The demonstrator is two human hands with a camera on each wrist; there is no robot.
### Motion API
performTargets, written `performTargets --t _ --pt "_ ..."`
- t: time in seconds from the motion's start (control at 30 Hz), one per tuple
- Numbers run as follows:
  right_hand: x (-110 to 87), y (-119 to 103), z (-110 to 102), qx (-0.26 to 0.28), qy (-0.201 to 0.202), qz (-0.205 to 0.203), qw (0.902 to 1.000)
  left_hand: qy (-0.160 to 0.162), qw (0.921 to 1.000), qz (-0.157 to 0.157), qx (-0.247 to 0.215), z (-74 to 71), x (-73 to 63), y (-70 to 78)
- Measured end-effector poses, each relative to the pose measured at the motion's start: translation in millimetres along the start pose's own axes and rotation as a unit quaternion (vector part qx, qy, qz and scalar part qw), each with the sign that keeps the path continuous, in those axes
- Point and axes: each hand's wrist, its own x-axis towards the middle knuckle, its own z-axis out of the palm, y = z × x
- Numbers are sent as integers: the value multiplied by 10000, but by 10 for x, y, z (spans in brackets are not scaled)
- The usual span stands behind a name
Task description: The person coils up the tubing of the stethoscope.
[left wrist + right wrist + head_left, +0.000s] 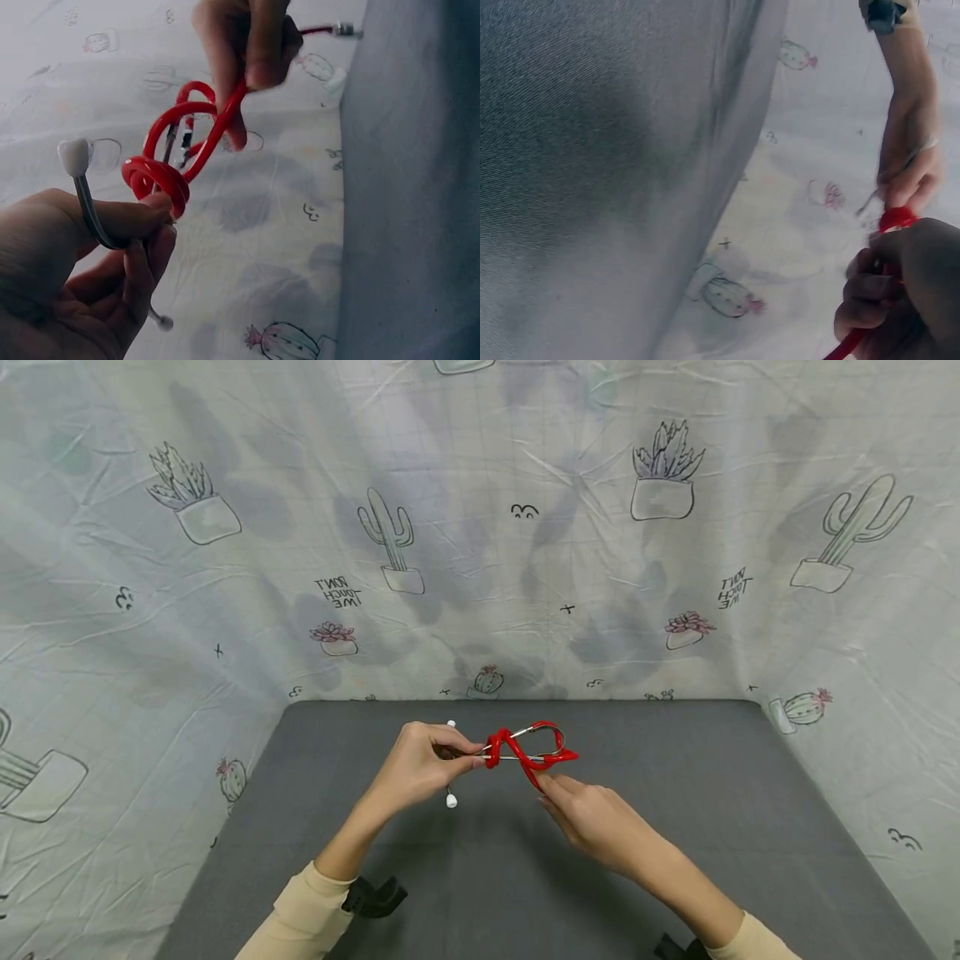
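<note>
A stethoscope with red tubing is held up between both hands above the grey table. My left hand pinches its metal ear tubes between thumb and fingers. White ear tips stick out beside that hand, one above and one below it. Red tubing is coiled around the metal tubes just past the left fingertips. The right hand grips the tubing on the right, below the loop. In the left wrist view, tubing emerges beyond the right hand and ends in a metal piece; the held section is hidden by the fingers.
The grey tabletop extends under both forearms. White fabric printed with cacti hangs behind the table and along both sides. Dark straps are at the wrists, near the cream sleeves.
</note>
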Motion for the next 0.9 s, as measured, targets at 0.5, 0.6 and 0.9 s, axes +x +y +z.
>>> performTargets --t 0.5,0.6,0.9 --pt "-42 -315 -378 -1456 480 -829 9847 -171 9977 -414 507 -28 28 -220" --pt "4 -293 -482 -1679 676 -1319 9746 -530 9961 -488 517 -4 8 -236" --pt "198 -70 -645 -1358 732 -2114 9652 -1727 9846 57 264 193 -132 -78"
